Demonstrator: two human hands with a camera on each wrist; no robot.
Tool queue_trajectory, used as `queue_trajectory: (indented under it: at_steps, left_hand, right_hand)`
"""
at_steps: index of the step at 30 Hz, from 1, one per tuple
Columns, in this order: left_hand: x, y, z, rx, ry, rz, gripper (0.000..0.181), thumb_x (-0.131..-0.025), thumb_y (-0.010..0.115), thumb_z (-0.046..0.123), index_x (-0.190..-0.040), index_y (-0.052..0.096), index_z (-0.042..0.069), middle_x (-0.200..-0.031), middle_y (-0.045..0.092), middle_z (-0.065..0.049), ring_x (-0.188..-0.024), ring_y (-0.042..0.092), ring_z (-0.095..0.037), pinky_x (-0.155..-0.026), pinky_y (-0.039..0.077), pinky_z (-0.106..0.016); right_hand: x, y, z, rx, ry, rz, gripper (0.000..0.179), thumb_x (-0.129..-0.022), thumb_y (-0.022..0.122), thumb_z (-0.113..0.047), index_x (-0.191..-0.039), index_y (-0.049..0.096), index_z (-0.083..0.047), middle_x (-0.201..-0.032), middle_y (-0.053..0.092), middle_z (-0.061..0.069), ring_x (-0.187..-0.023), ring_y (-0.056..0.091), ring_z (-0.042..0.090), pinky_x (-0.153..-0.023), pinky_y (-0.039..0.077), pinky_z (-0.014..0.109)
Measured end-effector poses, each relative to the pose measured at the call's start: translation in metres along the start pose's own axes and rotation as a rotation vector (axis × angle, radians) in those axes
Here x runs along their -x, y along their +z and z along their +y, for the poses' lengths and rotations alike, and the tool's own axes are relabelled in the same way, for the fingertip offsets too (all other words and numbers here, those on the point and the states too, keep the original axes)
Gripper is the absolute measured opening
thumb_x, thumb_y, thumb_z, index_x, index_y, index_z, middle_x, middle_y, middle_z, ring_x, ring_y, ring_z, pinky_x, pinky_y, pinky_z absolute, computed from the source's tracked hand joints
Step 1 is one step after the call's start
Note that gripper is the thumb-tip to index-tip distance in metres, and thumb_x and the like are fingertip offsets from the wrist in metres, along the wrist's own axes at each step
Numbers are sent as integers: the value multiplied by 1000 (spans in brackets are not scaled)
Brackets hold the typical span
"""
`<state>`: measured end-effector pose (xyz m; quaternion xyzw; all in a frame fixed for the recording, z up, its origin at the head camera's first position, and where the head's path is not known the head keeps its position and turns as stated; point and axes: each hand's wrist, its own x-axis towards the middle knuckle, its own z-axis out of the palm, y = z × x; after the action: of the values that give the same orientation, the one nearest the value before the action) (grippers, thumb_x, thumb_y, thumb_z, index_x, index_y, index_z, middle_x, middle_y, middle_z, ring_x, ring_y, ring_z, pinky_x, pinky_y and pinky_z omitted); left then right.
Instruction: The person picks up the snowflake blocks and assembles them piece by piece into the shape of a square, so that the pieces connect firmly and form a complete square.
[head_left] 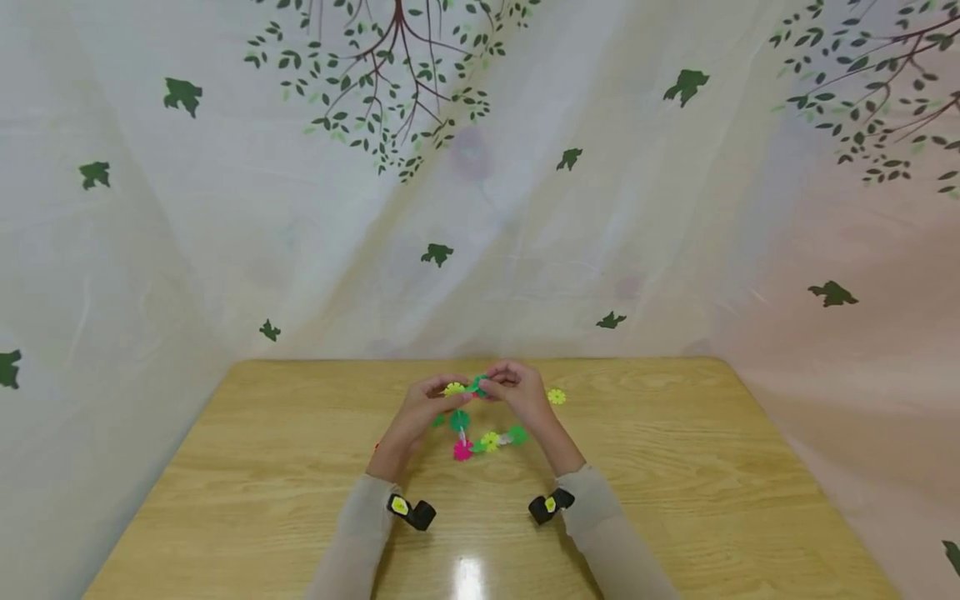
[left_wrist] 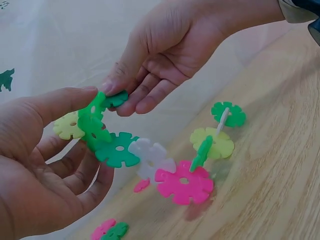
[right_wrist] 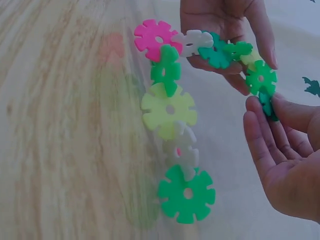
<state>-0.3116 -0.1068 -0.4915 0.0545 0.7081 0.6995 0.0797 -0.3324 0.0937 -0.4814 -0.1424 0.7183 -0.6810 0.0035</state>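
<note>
A chain of interlocking snowflake discs hangs between the two hands and runs down toward the table. My left hand (head_left: 420, 408) grips its upper part, near a yellow disc (left_wrist: 68, 126) and a bright green disc (right_wrist: 261, 78). Between thumb and fingers, my right hand (head_left: 521, 396) pinches a dark green disc (left_wrist: 116, 99) that meets that bright green one. Farther along come a teal disc (left_wrist: 117, 150), a white disc (left_wrist: 151, 159) and a pink disc (left_wrist: 185, 185). Past the pink one, a green, a yellow and a white disc lead to the green end disc (right_wrist: 187, 194).
A loose yellow disc (head_left: 556, 397) lies on the wooden table (head_left: 675, 467) right of the hands. Pink (left_wrist: 103, 228) and green (left_wrist: 115, 231) pieces lie on the left. Behind the table's far edge hangs a pale cloth (head_left: 525, 275) with leaf prints.
</note>
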Motion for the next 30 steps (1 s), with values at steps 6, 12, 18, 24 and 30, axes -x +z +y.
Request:
queue_trajectory:
  at_steps: [6,12,18,24,30]
  left_hand:
    - [-2,0,-2,6,-12,-35,37,-93,76,23,-127,70,8,-136,60,-5,-109,58,-13,-91,51,-28]
    - [-3,-1,-4,17,-27,-32,36,-94,76,25,-126,71,12,-136,58,-3,-102,58,-13,-90,52,-30]
    - [-4,-2,-4,37,-21,-43,34,-97,71,18,-129,68,10,-129,62,-2,-104,65,-19,-88,53,-29]
    - [-3,-2,-2,39,-17,-27,32,-98,68,16,-129,68,10,-127,60,-1,-83,60,-14,-74,49,-24]
    - [-3,2,-4,24,-11,-31,33,-98,68,18,-130,67,9,-136,56,-4,-68,48,-9,-67,45,-21]
  right_hand:
    - [-1,-13,-6,121,24,-32,22,-96,72,-11,-108,69,7,-95,74,13,-80,71,13,-85,60,53]
    - [-7,-40,-15,236,12,-55,27,-98,70,-18,-113,70,5,-105,73,22,-92,72,27,-87,60,50]
    - [-14,-70,-24,460,1,-129,21,-97,69,-11,-110,71,5,-100,73,18,-88,67,20,-80,57,32]
    - [-19,-99,-14,664,26,-220,20,-94,72,-6,-108,71,8,-96,73,17,-84,66,18,-74,54,28]
    - [-17,-121,-1,758,77,-252,24,-90,76,-5,-108,71,9,-96,72,21,-84,67,25,-68,56,32]
